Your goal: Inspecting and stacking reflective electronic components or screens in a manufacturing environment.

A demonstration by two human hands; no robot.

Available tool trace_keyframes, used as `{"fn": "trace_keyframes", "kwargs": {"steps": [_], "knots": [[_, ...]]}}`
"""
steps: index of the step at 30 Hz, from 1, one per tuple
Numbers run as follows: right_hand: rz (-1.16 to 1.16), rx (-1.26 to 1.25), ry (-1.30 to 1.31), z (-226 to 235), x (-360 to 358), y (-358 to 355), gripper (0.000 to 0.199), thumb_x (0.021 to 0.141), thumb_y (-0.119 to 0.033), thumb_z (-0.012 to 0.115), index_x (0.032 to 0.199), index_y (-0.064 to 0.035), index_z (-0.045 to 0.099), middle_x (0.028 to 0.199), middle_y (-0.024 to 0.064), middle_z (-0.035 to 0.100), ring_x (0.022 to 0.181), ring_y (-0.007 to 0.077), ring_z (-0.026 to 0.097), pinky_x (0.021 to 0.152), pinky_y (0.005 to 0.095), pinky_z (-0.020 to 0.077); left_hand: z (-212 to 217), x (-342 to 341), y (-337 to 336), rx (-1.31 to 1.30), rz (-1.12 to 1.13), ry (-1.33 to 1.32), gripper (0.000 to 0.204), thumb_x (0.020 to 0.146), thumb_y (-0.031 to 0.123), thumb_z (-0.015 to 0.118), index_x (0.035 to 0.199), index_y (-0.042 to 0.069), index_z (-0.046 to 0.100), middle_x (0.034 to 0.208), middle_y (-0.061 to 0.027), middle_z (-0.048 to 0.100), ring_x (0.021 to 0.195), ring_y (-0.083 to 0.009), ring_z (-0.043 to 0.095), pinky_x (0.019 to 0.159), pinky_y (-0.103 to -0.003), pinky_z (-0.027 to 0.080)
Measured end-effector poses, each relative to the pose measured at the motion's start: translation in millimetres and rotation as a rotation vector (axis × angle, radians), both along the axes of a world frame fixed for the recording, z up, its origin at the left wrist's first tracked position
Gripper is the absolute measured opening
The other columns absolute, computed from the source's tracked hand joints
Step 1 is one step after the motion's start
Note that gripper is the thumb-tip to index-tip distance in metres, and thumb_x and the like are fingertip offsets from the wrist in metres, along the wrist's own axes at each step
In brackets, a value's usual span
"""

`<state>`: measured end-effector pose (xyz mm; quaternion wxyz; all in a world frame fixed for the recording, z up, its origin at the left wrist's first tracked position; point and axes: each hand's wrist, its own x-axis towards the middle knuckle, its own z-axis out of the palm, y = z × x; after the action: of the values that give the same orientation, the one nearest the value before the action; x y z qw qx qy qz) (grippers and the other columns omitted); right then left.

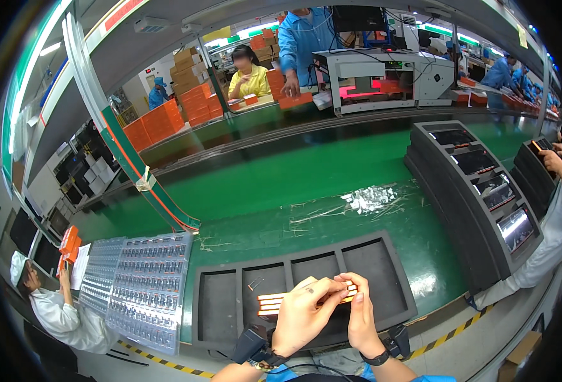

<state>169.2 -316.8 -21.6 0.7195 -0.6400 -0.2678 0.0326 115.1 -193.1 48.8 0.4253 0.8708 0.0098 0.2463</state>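
Note:
Several thin, orange-edged phones (269,305) lie stacked in a black foam tray (220,280) with several compartments. My left hand (306,315) is closed over the stack, thumb and fingers pinched at the right end of the phones. My right hand (361,315) closes on that same end, its fingertips meeting the left hand's. The hands hide most of the stack, so any small part between the fingertips cannot be made out. A small bent wire pin (255,282) rests on the tray left of the stack.
Clear plastic trays of small parts (150,274) stand at the left. Stacked black foam trays (465,210) holding phones rise at the right. Small whitish scraps (370,199) lie on the green bench (262,191). Co-workers stand beyond the bench and on both sides.

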Motion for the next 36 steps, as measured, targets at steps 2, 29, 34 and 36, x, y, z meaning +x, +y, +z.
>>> {"fn": "trace_keyframes", "kwargs": {"steps": [2, 29, 34, 36], "knots": [[-0.002, 0.003, 0.001, -0.6, -0.1, -0.5, 0.052, 0.109, -0.04, 0.028, 0.131, 0.0012, 0.05, 0.125, 0.0183, 0.058, 0.118, 0.0298, 0.057, 0.104, 0.0389, 0.0414, -3.4, 1.0, 0.6, 0.009, -0.007, -0.016, 0.011, 0.086, 0.004, 0.077, 0.095, 0.001, 0.072, 0.089, -0.0077, 0.073, 0.075, -0.0137, 0.067, 0.062, -0.025, 0.052], [0.027, -0.057, -0.005, 0.4, 0.9, -2.6, 0.061, 0.108, -0.052, 0.026, 0.135, -0.0006, 0.046, 0.128, 0.0178, 0.058, 0.119, 0.025, 0.057, 0.105, 0.0375, 0.0411, -10.6, -7.4, 17.8, 0.6, -0.088, -0.238, 0.022, 0.08, 0.021, 0.08, 0.1, 0.015, 0.074, 0.113, 0.0025, 0.07, 0.076, -0.0181, 0.061, 0.063, -0.029, 0.051], [0.021, -0.035, 0.008, 2.5, -1.4, -0.7, 0.06, 0.109, -0.05, 0.026, 0.137, -0.0005, 0.044, 0.129, 0.0178, 0.058, 0.12, 0.0248, 0.056, 0.105, 0.0376, 0.0418, 2.2, -16.9, 23.1, 0.697, -0.119, -0.098, 0.044, 0.082, 0.036, 0.079, 0.123, 0.021, 0.07, 0.125, 0.0025, 0.065, 0.085, -0.0205, 0.057, 0.075, -0.034, 0.05], [0.013, 0.02, 0.02, 3.0, -2.4, 1.0, 0.052, 0.109, -0.042, 0.031, 0.134, 0.0006, 0.047, 0.126, 0.0161, 0.059, 0.115, 0.0245, 0.059, 0.101, 0.0373, 0.0449, 5.8, -20.6, 25.7, 0.661, -0.16, -0.023, 0.041, 0.09, 0.036, 0.071, 0.127, 0.02, 0.068, 0.129, 0.0014, 0.063, 0.089, -0.0228, 0.056, 0.081, -0.035, 0.05]]}}
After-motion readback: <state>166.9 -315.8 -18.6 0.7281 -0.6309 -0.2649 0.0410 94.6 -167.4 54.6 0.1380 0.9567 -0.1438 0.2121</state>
